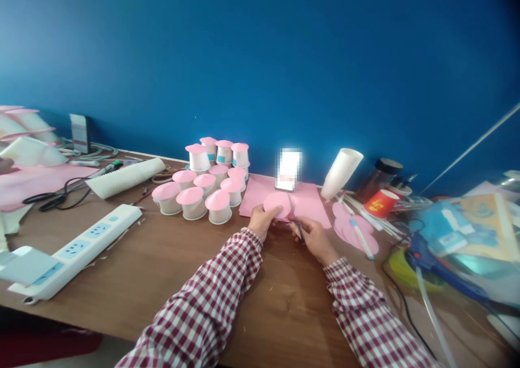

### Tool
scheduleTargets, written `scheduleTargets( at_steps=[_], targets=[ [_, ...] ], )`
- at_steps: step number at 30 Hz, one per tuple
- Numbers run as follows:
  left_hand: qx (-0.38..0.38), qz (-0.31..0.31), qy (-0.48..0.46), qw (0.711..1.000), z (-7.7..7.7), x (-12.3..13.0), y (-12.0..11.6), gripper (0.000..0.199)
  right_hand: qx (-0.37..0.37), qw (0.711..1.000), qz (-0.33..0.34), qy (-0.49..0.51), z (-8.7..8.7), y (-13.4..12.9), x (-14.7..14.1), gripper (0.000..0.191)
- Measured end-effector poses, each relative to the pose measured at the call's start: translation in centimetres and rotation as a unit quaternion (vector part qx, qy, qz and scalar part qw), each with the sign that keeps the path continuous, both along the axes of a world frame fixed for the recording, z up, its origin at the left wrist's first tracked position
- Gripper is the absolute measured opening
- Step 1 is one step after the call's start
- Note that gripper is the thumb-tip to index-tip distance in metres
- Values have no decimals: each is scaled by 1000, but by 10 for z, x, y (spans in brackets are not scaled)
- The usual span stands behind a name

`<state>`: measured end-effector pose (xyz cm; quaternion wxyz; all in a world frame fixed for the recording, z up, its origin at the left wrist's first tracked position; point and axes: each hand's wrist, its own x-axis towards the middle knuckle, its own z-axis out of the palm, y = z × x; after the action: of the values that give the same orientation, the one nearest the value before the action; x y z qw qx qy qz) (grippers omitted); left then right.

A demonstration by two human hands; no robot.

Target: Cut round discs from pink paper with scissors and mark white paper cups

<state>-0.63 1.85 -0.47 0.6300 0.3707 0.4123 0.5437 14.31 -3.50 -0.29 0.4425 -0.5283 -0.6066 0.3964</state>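
A round pink paper piece [275, 203] is pinched between the thumb and fingers of my left hand [263, 220]. My right hand [314, 238] grips dark-handled scissors [299, 230], whose blades reach up to the right edge of the pink piece. Behind both hands lies a larger pink sheet [311, 203], with a bright phone [287, 170] standing on it against the wall. Several white paper cups with pink cone tops [218, 208] stand left of my hands, some of them stacked. Pink cut shapes [352, 228] lie to the right, under a marker [361, 239].
A power strip [87, 246] and a stack of white cups [128, 177] lie at left. Another cup stack [343, 168] leans at back right, near a red cup [381, 203] and a dark jar [379, 178]. A blue glue gun [442, 273] is far right.
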Motion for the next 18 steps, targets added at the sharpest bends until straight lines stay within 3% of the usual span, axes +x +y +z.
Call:
scheduleTargets(
  at_steps=[18],
  targets=[
    [-11,7,2,1000,2,0,-1,32,10,1000,2,-4,3,-1,-1,44]
  ],
)
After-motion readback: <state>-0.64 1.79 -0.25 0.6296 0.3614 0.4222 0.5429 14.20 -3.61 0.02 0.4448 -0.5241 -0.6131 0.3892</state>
